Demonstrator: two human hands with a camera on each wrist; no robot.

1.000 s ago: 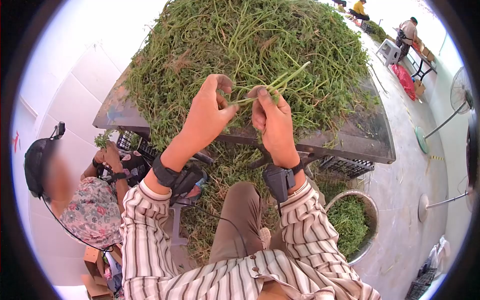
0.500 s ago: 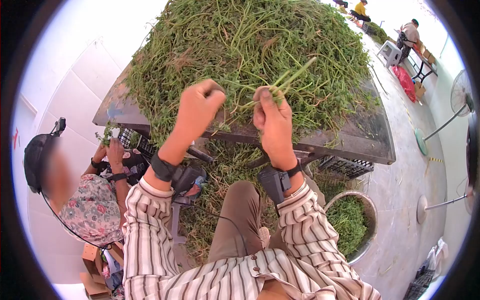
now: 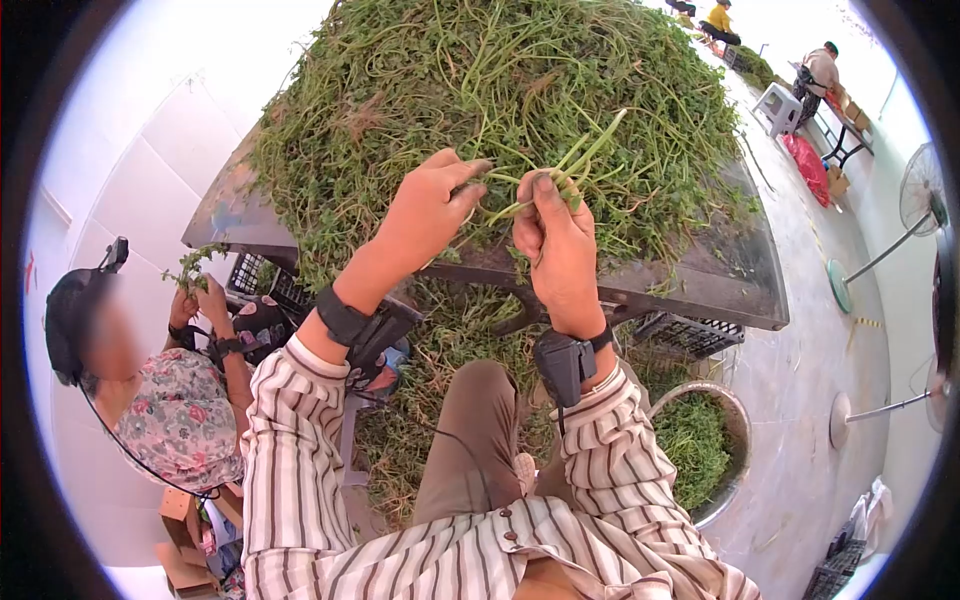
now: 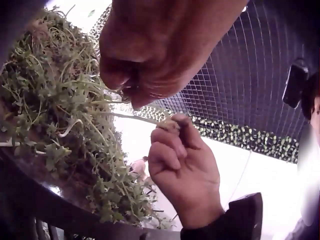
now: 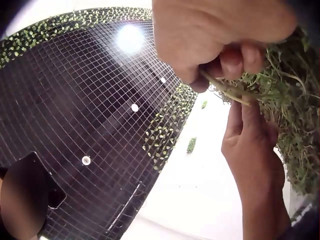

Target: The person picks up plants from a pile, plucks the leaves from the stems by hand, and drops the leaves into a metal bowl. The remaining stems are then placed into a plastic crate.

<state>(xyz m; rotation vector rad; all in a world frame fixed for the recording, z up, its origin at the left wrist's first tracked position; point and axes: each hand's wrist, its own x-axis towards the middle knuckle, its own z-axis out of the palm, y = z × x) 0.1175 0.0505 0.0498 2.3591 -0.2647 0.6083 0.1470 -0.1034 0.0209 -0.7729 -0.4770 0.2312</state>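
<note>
Right-hand grip (image 3: pixel 558 240) on stems (image 3: pixel 601 145), tub (image 3: pixel 741 432) of apparently similar greens (image 3: pixel 690 450) below.

Plant heap (image 3: pixel 560 90) on table (image 3: pixel 742 268), tub (image 3: pixel 741 430) right of the knee (image 3: pixel 482 392)

Bright, diffuse light fills the head view, washing out the left wall (image 3: pixel 150 180) and the far right; black fisheye borders bend the edges. A ceiling lamp (image 5: pixel 130 39) glares in the right wrist view; both wrist views look softer, with dark corners.
</note>
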